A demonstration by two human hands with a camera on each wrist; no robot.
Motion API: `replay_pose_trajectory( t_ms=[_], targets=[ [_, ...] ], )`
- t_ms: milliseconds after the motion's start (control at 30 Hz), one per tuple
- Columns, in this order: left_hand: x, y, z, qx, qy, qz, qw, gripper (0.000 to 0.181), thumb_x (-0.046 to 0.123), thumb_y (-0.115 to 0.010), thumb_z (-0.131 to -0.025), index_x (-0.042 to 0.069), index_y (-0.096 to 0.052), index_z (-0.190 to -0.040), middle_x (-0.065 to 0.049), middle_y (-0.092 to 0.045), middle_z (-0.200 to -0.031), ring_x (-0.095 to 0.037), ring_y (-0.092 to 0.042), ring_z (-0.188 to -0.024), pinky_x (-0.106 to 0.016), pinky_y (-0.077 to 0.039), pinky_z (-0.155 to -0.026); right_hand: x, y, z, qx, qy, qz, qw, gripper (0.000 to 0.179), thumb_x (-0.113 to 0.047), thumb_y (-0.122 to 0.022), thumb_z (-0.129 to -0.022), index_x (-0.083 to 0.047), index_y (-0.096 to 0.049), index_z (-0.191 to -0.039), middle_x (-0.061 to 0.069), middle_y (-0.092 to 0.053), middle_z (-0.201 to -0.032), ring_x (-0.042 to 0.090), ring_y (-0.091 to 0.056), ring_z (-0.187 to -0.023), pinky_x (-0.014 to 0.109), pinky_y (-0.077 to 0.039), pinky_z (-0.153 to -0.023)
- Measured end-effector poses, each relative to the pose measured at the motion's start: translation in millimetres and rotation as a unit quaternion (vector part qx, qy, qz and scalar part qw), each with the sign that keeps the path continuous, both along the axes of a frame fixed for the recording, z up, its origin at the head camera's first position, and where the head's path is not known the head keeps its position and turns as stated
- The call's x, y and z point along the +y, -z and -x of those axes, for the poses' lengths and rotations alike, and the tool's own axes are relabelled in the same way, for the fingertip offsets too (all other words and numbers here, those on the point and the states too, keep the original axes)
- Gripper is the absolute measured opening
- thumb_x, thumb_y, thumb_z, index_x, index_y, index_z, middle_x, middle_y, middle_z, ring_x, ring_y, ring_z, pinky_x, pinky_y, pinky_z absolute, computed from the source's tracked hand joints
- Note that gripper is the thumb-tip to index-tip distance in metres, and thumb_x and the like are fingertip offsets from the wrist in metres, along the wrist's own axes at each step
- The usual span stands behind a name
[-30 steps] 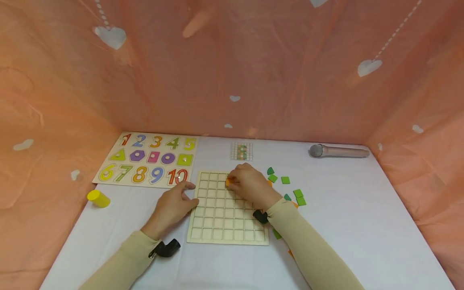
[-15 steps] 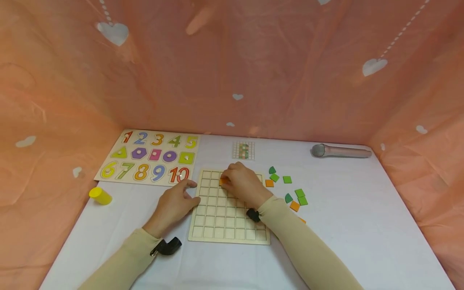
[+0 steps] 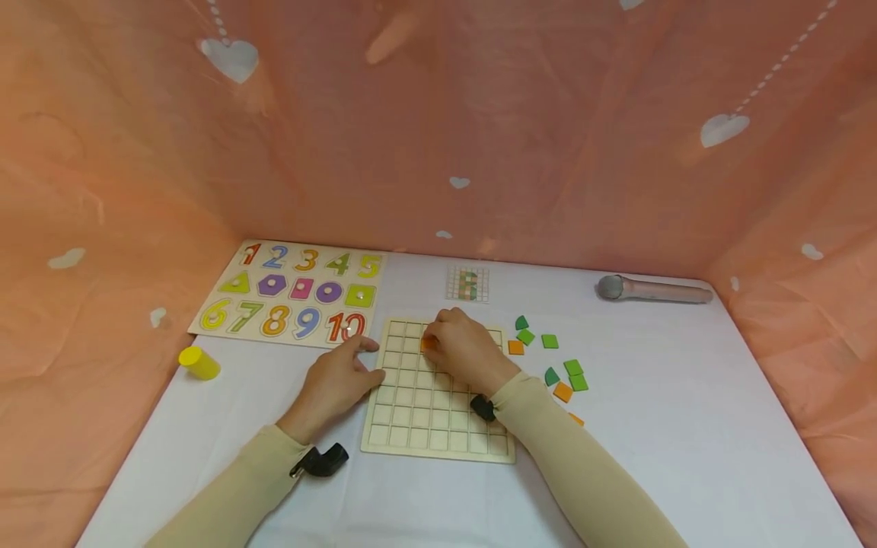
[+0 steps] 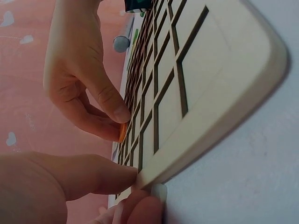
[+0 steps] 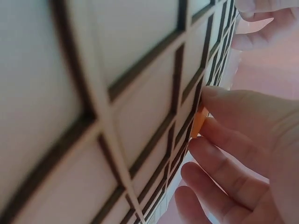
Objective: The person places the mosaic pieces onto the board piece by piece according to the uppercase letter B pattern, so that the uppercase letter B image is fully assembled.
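Observation:
A pale wooden grid board [image 3: 411, 418] lies flat on the table. The right hand [image 3: 469, 350] is over its far rows and pinches an orange square tile [image 3: 428, 345] between thumb and fingertips, down at a cell. In the right wrist view a strip of the orange tile [image 5: 199, 122] shows at those fingertips, right at the grid lines. The left hand [image 3: 336, 384] rests at the board's left edge, its thumb and forefinger apart and touching the rim. From the left wrist, its thumb [image 4: 105, 176] lies against the rim, with other fingertips lower beside it.
Loose green tiles [image 3: 550, 341], orange tiles [image 3: 516, 348] and dark green quarter-rounds [image 3: 522, 323] lie right of the board. Behind it is a small patterned grid card [image 3: 468, 285]. A number puzzle [image 3: 288, 293], yellow cylinder [image 3: 200, 363] and microphone [image 3: 654, 290] stand around.
The right hand has shifted a little left across the board with the orange tile, uncovering loose tiles at the right. The left hand has stayed at the rim.

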State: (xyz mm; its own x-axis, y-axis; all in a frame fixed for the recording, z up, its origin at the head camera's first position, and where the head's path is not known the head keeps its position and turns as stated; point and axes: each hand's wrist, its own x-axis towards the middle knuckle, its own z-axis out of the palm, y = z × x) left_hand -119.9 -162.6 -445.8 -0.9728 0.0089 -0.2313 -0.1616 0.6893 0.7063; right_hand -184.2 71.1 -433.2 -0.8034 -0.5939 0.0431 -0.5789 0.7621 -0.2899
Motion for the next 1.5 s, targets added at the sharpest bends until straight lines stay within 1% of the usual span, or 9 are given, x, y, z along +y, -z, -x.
replay_pose_trajectory(
  t_ms=[300,433,567,733,867,1000,1133,1267,1500],
  targets=[
    [0.4,1.8,-1.9,-0.010,-0.009,0.006,0.9999,0.047,0.026,-0.079,-0.093,0.012,-0.066,-0.136,-0.002,-0.070,-0.080,-0.017,-0.063,-0.068,-0.032,-0.045,-0.066,14,-3.5,-8.8,-0.017,0.024,0.012,0.9995,0.025,-0.024,-0.075,-0.101,-0.010,-0.080,-0.121,0.004,-0.072,-0.112,0.022,-0.064,-0.105,0.037,-0.061,-0.087],
    [-1.1,6.6,-4.5,-0.008,-0.013,0.008,0.9998,0.046,0.026,-0.080,-0.093,0.012,-0.066,-0.135,-0.002,-0.069,-0.080,-0.017,-0.062,-0.069,-0.032,-0.045,-0.066,35,-5.2,-16.1,-0.021,0.039,0.039,0.9982,0.027,-0.022,-0.073,-0.101,-0.009,-0.079,-0.124,0.004,-0.074,-0.115,0.023,-0.066,-0.110,0.040,-0.061,-0.091],
    [-1.7,7.0,-3.3,-0.006,-0.014,-0.001,0.9999,0.046,0.025,-0.079,-0.094,0.012,-0.065,-0.136,-0.003,-0.069,-0.077,-0.017,-0.063,-0.065,-0.033,-0.044,-0.066,63,-7.8,-16.4,-0.026,0.071,0.060,0.9953,0.030,-0.024,-0.076,-0.101,-0.007,-0.077,-0.126,0.005,-0.074,-0.117,0.023,-0.066,-0.111,0.043,-0.059,-0.095],
    [-2.1,5.0,-1.3,-0.007,-0.013,-0.007,0.9999,0.047,0.025,-0.079,-0.094,0.013,-0.065,-0.137,-0.003,-0.069,-0.077,-0.017,-0.063,-0.066,-0.033,-0.044,-0.068,100,-11.7,-12.3,-0.053,0.135,0.084,0.9859,0.032,-0.027,-0.075,-0.102,-0.008,-0.077,-0.127,0.006,-0.074,-0.119,0.027,-0.067,-0.113,0.049,-0.059,-0.098],
    [-2.3,4.1,0.4,-0.004,-0.009,-0.009,0.9999,0.046,0.026,-0.079,-0.093,0.013,-0.065,-0.136,-0.003,-0.069,-0.076,-0.018,-0.063,-0.066,-0.033,-0.044,-0.068,128,-12.4,-8.0,-0.079,0.186,0.106,0.9735,0.035,-0.024,-0.075,-0.101,-0.008,-0.075,-0.132,0.010,-0.072,-0.128,0.032,-0.070,-0.119,0.053,-0.058,-0.103],
    [-2.3,4.0,1.4,-0.001,-0.004,-0.006,1.0000,0.045,0.027,-0.079,-0.093,0.014,-0.066,-0.135,-0.002,-0.068,-0.074,-0.017,-0.063,-0.065,-0.033,-0.044,-0.069,148,-10.7,-5.4,-0.099,0.219,0.112,0.9642,0.039,-0.023,-0.076,-0.100,-0.008,-0.072,-0.137,0.013,-0.070,-0.134,0.034,-0.071,-0.123,0.054,-0.059,-0.104],
    [-2.2,3.7,1.4,-0.002,-0.002,-0.002,1.0000,0.045,0.027,-0.080,-0.093,0.015,-0.065,-0.134,-0.001,-0.068,-0.073,-0.017,-0.063,-0.063,-0.032,-0.044,-0.068,160,-8.2,-4.4,-0.103,0.229,0.103,0.9624,0.039,-0.021,-0.076,-0.100,-0.008,-0.073,-0.136,0.015,-0.070,-0.133,0.034,-0.068,-0.121,0.057,-0.055,-0.108],
    [-2.8,3.9,1.0,-0.004,-0.002,0.000,1.0000,0.046,0.028,-0.080,-0.093,0.014,-0.065,-0.135,-0.002,-0.067,-0.074,-0.017,-0.062,-0.063,-0.032,-0.043,-0.067,167,-5.6,-2.9,-0.125,0.234,0.104,0.9586,0.039,-0.018,-0.076,-0.099,-0.007,-0.073,-0.137,0.017,-0.069,-0.136,0.037,-0.063,-0.126,0.061,-0.050,-0.114],
    [-4.2,3.6,1.4,-0.003,0.011,-0.001,0.9999,0.046,0.029,-0.080,-0.093,0.015,-0.064,-0.135,-0.001,-0.067,-0.073,-0.018,-0.061,-0.063,-0.031,-0.042,-0.065,177,-5.0,-1.2,-0.146,0.253,0.095,0.9519,0.037,-0.014,-0.076,-0.099,-0.006,-0.074,-0.135,0.020,-0.067,-0.136,0.037,-0.060,-0.119,0.060,-0.050,-0.113]
  ],
)
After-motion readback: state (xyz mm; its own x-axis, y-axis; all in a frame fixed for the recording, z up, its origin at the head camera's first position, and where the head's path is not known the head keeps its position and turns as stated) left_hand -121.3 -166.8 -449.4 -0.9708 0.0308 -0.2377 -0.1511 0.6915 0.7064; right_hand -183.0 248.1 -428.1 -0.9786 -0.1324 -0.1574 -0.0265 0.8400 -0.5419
